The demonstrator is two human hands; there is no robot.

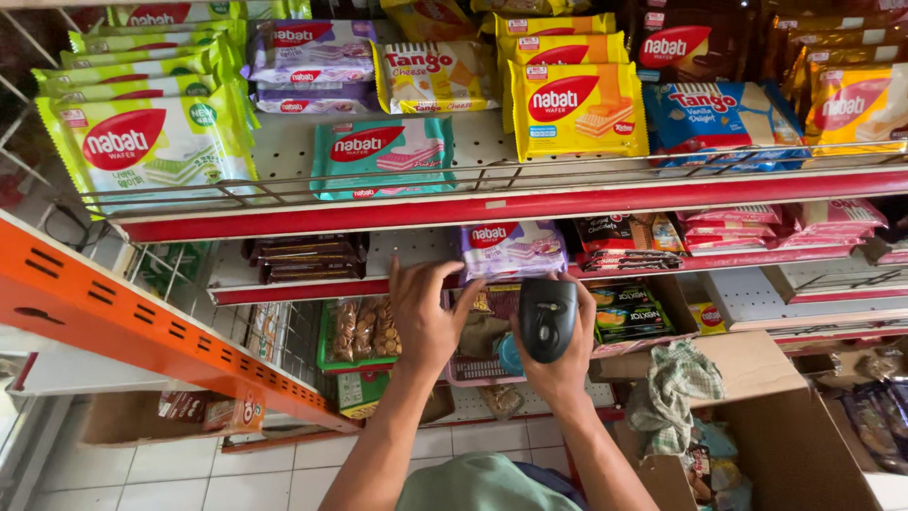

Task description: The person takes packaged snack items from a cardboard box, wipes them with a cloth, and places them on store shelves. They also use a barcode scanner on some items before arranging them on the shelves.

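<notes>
My right hand [560, 364] grips a black handheld scanner [547, 318], its head aimed up at a purple wafer packet [512, 248] on the middle shelf. My left hand [426, 317] reaches up to that packet, fingers touching its lower left edge at the red shelf lip [340, 288]. The packet stands at the shelf front, between dark brown packets [310, 256] on the left and dark snack packs [624, 242] on the right.
The top shelf holds green [151, 142], teal [383, 156], yellow [577, 109] and blue [724, 118] wafer packets behind a wire rail. An orange metal rack beam [142, 322] crosses at left. An open cardboard box [757, 407] with a cloth stands at right on white floor tiles.
</notes>
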